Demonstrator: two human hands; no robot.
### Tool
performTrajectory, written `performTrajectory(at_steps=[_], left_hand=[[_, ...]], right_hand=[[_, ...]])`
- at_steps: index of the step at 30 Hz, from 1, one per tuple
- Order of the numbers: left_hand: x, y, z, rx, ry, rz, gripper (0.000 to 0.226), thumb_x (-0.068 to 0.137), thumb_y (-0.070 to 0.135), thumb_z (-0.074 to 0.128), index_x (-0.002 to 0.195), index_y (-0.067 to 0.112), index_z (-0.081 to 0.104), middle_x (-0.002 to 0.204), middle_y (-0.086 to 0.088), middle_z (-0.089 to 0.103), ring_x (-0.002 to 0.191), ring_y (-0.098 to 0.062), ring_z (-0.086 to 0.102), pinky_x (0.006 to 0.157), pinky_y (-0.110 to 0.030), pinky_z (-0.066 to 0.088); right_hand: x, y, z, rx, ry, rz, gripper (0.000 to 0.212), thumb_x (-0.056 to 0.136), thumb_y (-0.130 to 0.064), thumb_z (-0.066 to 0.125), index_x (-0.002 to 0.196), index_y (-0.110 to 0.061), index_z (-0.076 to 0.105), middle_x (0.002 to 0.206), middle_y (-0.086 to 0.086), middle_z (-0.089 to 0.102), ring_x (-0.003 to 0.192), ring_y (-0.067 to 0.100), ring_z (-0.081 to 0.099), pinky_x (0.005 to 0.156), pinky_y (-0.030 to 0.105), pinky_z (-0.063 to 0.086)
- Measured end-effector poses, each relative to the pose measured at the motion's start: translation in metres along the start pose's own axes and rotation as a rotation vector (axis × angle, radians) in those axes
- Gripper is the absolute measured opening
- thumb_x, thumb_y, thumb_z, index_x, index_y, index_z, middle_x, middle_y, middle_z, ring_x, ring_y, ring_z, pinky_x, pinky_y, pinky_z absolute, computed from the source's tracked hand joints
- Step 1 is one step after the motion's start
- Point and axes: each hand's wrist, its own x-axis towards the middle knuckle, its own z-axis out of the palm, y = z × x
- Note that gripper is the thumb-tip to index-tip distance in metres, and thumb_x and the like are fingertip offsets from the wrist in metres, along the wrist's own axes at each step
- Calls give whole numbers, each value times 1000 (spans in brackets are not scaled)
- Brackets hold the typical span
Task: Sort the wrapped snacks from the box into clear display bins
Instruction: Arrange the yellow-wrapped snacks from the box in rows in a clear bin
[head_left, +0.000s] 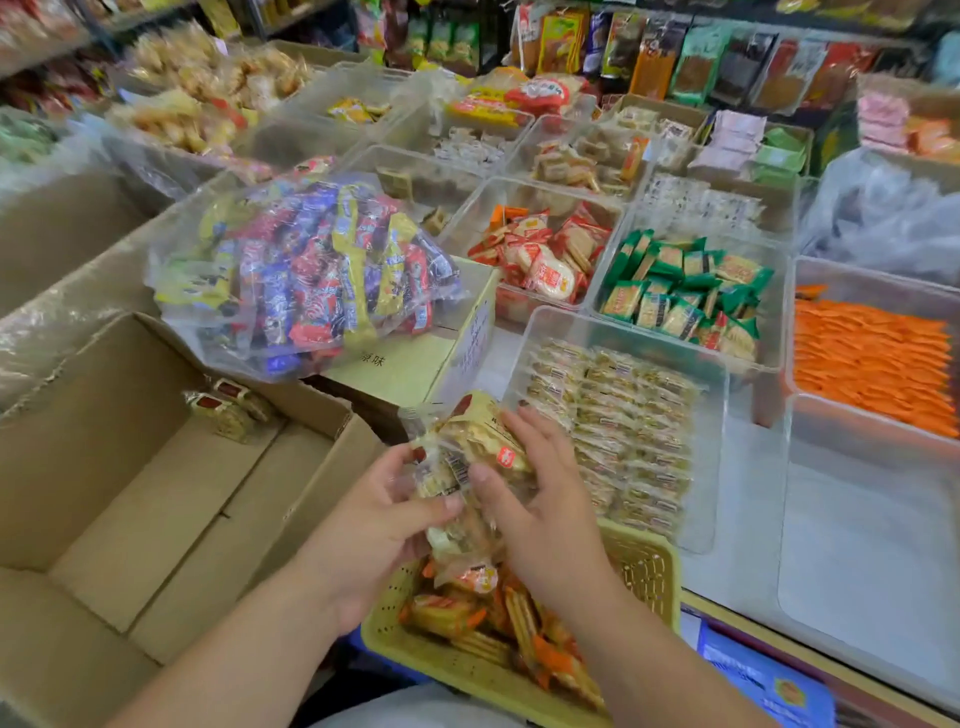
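Observation:
A stack of wrapped yellow snacks is held between both hands above a yellow basket. My left hand grips the stack from the left, thumb across its front. My right hand curls over its right side. The open cardboard box at left holds a few gold-wrapped snacks at its far wall. Just right of the hands, a clear bin is packed with rows of the same pale wrapped snacks.
A bulk bag of colourful candies lies on a smaller carton. Further clear bins hold red-wrapped crackers, green-wrapped biscuits and orange packets. An unfilled clear bin stands at right. The basket holds orange-wrapped snacks.

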Motion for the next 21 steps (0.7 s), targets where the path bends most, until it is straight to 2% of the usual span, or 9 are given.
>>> performTrajectory(at_steps=[2, 4, 7, 9, 12, 13, 16, 18, 21], left_hand=[[4, -4, 6, 41, 42, -12, 51, 76, 10, 85, 121, 29, 69, 117, -7, 77, 99, -29, 76, 77, -45, 63], [11, -9, 8, 62, 120, -22, 46, 81, 10, 81, 120, 30, 68, 116, -4, 77, 100, -30, 75, 86, -54, 59], [19, -17, 9, 37, 239, -25, 36, 90, 8, 73, 117, 32, 68, 113, -1, 78, 97, -27, 76, 86, -52, 56], [23, -20, 7, -4, 314, -13, 31, 92, 9, 71, 117, 28, 67, 113, -4, 78, 104, -34, 74, 97, -61, 52], [24, -21, 4, -23, 378, 37, 30, 83, 18, 75, 111, 29, 70, 114, -5, 78, 102, -31, 75, 97, -62, 52], [24, -21, 2, -25, 391, 49, 33, 81, 20, 75, 112, 29, 69, 115, -4, 78, 102, -29, 76, 94, -60, 54], [22, -22, -2, -33, 402, 77, 31, 92, 12, 69, 119, 26, 67, 117, -4, 77, 101, -26, 76, 85, -50, 58], [20, -22, -3, -46, 404, 83, 32, 94, 10, 66, 123, 23, 65, 118, -5, 77, 99, -24, 77, 84, -47, 58], [17, -20, -3, -74, 403, 87, 34, 94, 8, 64, 126, 19, 63, 119, -6, 77, 100, -25, 77, 84, -46, 59]], right_hand=[[2, 7, -10, 74, 36, 24, 61, 91, -54, 60, 147, -32, 49, 151, -18, 40, 140, -8, 31, 120, 30, 31], [6, 17, -23, 105, 78, 31, 54, 92, -53, 59, 143, -34, 53, 143, -21, 47, 133, -9, 40, 114, 30, 39], [20, 33, -44, 102, 119, 66, 39, 96, -51, 59, 134, -43, 54, 131, -20, 55, 122, -2, 53, 99, 28, 48], [37, 45, -58, 65, 144, 101, 33, 98, -50, 58, 130, -44, 55, 127, -16, 60, 114, 7, 61, 89, 29, 51], [68, 63, -71, -8, 123, 178, 30, 97, -52, 58, 126, -43, 57, 122, -13, 65, 103, 9, 66, 75, 28, 52], [78, 68, -72, -32, 86, 214, 33, 97, -54, 57, 127, -41, 57, 122, -11, 66, 103, 11, 67, 75, 32, 55], [105, 83, -68, -151, -43, 249, 43, 96, -58, 56, 130, -32, 59, 131, -4, 63, 111, 19, 64, 92, 47, 55], [118, 89, -60, -191, -114, 242, 44, 96, -57, 57, 130, -30, 60, 136, -2, 61, 117, 21, 60, 96, 44, 50], [130, 97, -48, -316, -208, 226, 42, 97, -54, 57, 130, -29, 61, 135, 3, 62, 115, 24, 60, 88, 38, 48]])
